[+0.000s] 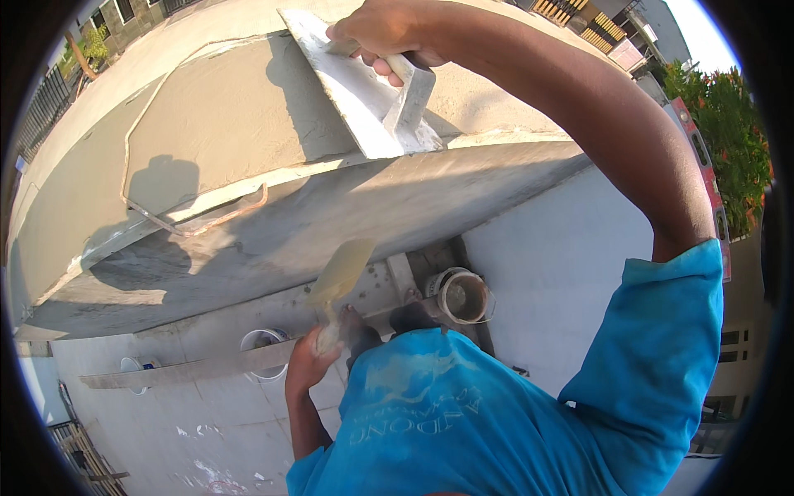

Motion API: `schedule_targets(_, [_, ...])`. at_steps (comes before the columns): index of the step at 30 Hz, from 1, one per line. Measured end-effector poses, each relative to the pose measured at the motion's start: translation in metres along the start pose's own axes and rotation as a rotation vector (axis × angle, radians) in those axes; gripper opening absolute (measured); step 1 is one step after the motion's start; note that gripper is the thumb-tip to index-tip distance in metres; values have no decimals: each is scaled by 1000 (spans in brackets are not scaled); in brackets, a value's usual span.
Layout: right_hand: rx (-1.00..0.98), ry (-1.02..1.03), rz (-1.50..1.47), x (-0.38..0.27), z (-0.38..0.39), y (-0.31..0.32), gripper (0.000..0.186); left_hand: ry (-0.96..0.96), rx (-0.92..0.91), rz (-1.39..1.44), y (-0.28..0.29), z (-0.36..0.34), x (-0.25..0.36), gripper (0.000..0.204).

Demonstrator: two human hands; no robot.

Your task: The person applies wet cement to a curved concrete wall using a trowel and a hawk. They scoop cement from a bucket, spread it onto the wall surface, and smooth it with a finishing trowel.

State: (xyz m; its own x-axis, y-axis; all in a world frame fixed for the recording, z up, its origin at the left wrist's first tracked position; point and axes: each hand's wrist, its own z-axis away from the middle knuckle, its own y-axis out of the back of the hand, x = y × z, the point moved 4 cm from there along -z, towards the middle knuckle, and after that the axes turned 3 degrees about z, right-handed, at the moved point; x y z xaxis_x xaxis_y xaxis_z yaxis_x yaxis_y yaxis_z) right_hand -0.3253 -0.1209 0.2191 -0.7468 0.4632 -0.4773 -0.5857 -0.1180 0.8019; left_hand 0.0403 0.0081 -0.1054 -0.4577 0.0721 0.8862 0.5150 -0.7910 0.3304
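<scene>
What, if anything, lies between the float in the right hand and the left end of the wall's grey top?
A thin bent rod crosses the grey top to the left of the float, extending past its near edge. I see nothing else in between.

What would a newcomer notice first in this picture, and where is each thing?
Probably the large whitish float at the top centre, its handle gripped by the right hand over the sunlit ledge. Next comes the bright blue shirt, filling the lower right. Near the middle, the left hand holds a smaller pale trowel in front of the wall's shaded face.
</scene>
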Motion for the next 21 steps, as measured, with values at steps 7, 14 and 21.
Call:
schedule_targets(7, [-136, 279, -120, -52, 5, 2, 34, 57, 89, 63, 3, 22, -4, 39])
schedule_targets(14, [-13, 436, 358, -1, -20, 74, 41, 79, 205, 114, 5, 43, -9, 35])
schedule_targets(21, [79, 558, 451, -6, -65, 47, 45, 126, 234, 121, 0, 56, -12, 35])
